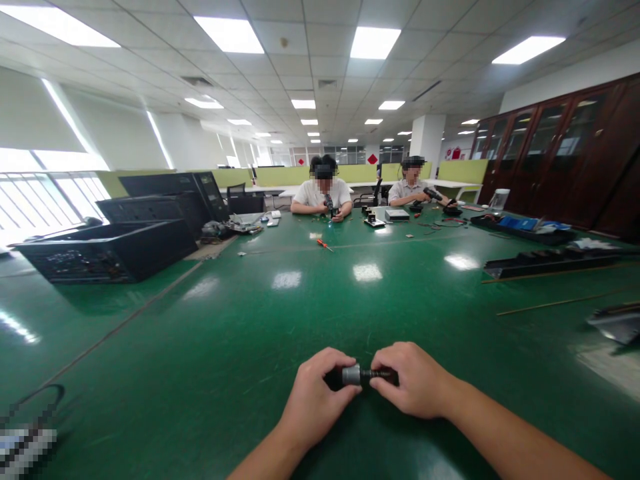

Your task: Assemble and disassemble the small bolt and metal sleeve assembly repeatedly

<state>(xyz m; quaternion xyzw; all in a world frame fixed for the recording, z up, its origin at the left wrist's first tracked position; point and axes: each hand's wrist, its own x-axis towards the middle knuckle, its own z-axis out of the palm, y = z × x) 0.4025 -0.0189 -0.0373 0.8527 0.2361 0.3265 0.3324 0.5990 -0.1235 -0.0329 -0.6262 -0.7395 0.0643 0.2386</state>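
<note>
Just above the green table (240, 333), my left hand (314, 395) pinches a short grey metal cylinder (352, 375) between thumb and fingers. From its right end a thin dark shaft (367, 374) sticks out, lying level and in line with it. My right hand (414, 381) has thumb and forefinger closed around the outer part of that shaft. Cylinder and shaft look joined end to end; the exact kind of part is too small to tell. My palms hide both outer ends.
Across the table two people work with dark power drills (329, 202). An orange screwdriver (323, 245) lies mid-table. Black computer cases (110, 250) stand at the left. Long dark metal strips (545, 262) and a black tray of blue items (520, 225) lie at the right.
</note>
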